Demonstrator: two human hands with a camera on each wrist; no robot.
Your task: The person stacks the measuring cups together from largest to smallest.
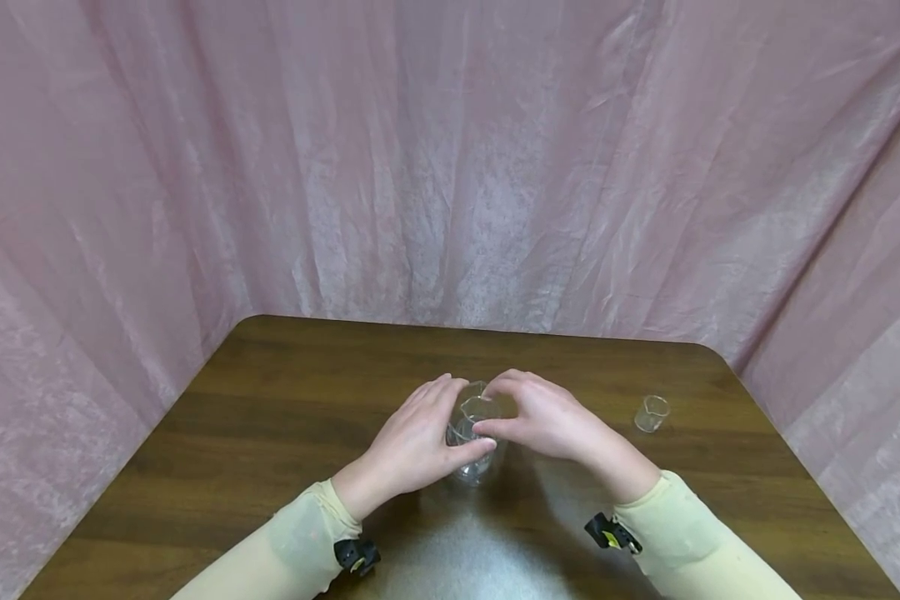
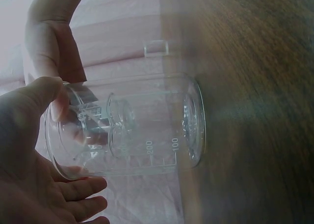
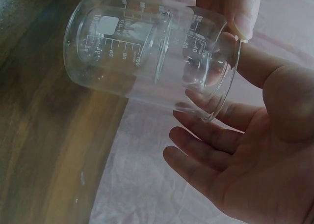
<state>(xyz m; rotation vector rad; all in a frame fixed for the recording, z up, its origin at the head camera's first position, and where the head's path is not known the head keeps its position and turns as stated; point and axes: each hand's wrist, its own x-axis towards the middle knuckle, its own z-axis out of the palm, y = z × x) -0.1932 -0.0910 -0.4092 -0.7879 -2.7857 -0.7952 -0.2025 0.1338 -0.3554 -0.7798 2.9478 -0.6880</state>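
Note:
A large clear glass beaker (image 1: 474,472) stands upright on the table between both hands. My left hand (image 1: 420,437) holds it near the rim, thumb on the near side and fingers round the far side. Down inside it sits a medium beaker (image 3: 117,40) with a printed scale up to 100. In the mouth of the large one is a smaller beaker (image 3: 196,54), marked 30 and 40. My right hand (image 1: 543,417) pinches that smaller beaker between thumb and index finger, its other fingers spread outside the large rim.
Another tiny glass beaker (image 1: 652,414) stands alone on the right side of the brown wooden table (image 1: 292,375). Pink curtains (image 1: 450,167) hang behind the table and along its sides. Each wrist wears a black strapped device.

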